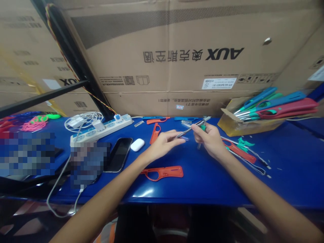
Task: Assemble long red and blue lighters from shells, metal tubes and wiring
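Observation:
Above the blue tabletop, my left hand [165, 145] is closed in a pinch on the lower left end of a thin metal lighter tube [186, 131]. My right hand [209, 137] grips the same tube nearer its upper right end, where a green part and a pale tip show at the fingers. Part of the tube is hidden by the fingers. Below my hands lies an orange lighter handle shell [170, 172]. A second orange shell [155, 133] rests just beyond my left hand. Clear small parts [186, 124] lie behind the tube.
A cardboard box [243, 126] of finished-looking lighters stands at the back right. Metal tubes, green triggers [244, 144] and an orange shell [240, 152] lie right. On the left are a phone [118, 155], an earbud case [137, 145] and a power strip [108, 127].

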Demonstrator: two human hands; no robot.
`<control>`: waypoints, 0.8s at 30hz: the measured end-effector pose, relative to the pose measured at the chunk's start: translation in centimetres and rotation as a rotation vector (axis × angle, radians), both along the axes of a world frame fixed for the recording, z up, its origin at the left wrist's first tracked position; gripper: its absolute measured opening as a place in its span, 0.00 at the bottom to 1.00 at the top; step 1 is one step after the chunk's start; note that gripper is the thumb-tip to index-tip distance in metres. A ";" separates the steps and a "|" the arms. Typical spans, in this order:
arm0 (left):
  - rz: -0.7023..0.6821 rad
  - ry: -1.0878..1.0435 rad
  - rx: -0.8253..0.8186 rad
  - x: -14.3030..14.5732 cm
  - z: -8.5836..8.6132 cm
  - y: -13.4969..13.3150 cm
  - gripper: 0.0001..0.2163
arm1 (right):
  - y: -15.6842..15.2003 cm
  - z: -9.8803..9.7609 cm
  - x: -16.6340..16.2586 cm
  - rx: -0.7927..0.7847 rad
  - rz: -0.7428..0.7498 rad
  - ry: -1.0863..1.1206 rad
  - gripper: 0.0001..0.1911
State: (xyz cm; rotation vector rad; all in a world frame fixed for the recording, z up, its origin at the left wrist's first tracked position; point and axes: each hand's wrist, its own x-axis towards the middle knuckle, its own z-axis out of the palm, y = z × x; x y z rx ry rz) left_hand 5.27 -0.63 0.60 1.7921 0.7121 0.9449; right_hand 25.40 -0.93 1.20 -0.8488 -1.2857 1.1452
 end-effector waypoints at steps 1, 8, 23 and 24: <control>0.015 0.012 0.027 0.0 0.1 0.0 0.12 | 0.0 0.0 0.0 -0.004 -0.001 0.001 0.21; 0.028 -0.002 0.031 -0.2 0.6 -0.5 0.21 | -0.3 0.2 0.1 0.001 0.031 0.032 0.20; 0.086 0.032 -0.087 -0.7 1.0 -0.2 0.17 | -0.6 -0.3 -0.2 0.064 -0.010 -0.017 0.16; 0.092 0.046 -0.070 -0.7 1.0 -0.2 0.17 | -0.6 -0.3 -0.2 0.064 -0.024 -0.036 0.16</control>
